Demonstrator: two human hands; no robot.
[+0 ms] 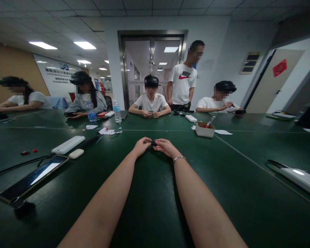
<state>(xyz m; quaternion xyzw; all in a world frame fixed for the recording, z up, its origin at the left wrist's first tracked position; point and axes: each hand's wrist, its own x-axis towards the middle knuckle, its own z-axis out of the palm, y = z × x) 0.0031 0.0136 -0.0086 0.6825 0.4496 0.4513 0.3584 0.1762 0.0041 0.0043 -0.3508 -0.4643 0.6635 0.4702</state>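
Note:
Both my arms reach forward over the green tabletop (155, 193). A small black object (153, 143), too small to tell its kind, sits between my fingertips. My left hand (141, 146) pinches it from the left, fingers closed. From the other side my right hand (166, 147) grips it, thumb and fingers together, with a silver bracelet (179, 158) on the wrist. Nearest to my left arm lie a white earbud-like case (76, 154) and a dark-screened phone (34, 177). Most of the black object is covered by my fingers.
A white power bank (68, 145) and black cable lie at left. Ahead are paper scraps (106, 131), water bottles (117, 112) and a small cardboard box (205, 130). A white device (297, 177) rests at right. Several people sit across the table; one stands.

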